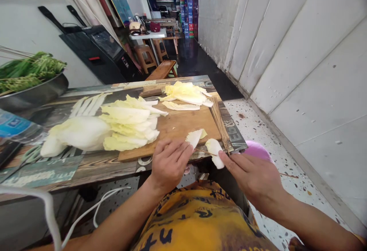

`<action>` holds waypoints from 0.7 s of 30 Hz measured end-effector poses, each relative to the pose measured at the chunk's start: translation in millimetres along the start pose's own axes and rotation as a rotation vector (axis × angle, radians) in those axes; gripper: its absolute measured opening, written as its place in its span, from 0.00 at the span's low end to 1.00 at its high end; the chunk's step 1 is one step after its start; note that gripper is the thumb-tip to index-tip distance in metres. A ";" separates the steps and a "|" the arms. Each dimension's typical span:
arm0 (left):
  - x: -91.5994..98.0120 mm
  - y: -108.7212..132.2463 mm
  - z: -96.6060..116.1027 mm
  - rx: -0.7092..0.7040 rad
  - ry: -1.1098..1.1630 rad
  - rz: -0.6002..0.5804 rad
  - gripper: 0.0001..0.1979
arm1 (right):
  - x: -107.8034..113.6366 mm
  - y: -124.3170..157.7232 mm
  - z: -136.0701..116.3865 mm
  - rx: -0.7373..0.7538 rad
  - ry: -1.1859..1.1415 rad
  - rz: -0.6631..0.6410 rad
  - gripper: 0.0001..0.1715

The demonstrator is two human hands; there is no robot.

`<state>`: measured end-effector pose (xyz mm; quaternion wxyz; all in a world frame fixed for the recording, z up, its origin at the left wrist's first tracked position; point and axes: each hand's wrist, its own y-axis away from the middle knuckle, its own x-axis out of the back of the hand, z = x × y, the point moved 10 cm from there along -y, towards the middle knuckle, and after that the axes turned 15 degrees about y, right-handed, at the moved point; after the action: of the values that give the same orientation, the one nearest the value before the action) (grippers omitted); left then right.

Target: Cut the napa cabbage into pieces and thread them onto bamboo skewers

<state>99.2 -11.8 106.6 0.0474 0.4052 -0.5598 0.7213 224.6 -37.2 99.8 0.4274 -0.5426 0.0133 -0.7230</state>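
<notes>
My left hand [171,161] is closed at the cutting board's front edge, pinching a pale piece of cabbage leaf [194,138]. From it a thin bamboo skewer [203,151] runs across to my right hand [254,174]. That hand is closed around the skewer, thumb and finger against a second leaf piece [212,148]. A stick end shows beyond the right hand, in line with the skewer. Whether the skewer pierces each piece is too fine to tell. Behind the hands lies the wooden cutting board [183,123], with yellow cabbage leaves [186,92] at its far side.
Loose bamboo skewers [220,123] lie along the board's right side. Left of it are stacked cabbage leaves [130,123] and a cabbage head [82,132]. Farther left stand a plastic bottle [17,125] and a metal bowl of greens [37,90]. A pink tub [258,149] sits below the table's right edge.
</notes>
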 end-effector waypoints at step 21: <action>-51.9 -46.8 -142.2 0.403 0.067 -0.168 0.12 | -2.9 18.3 47.4 -0.374 -0.269 0.149 0.19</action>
<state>82.7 145.7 103.1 0.0440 0.4273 -0.3669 0.8251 273.5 -25.9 108.1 0.3695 -0.7013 0.1297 -0.5957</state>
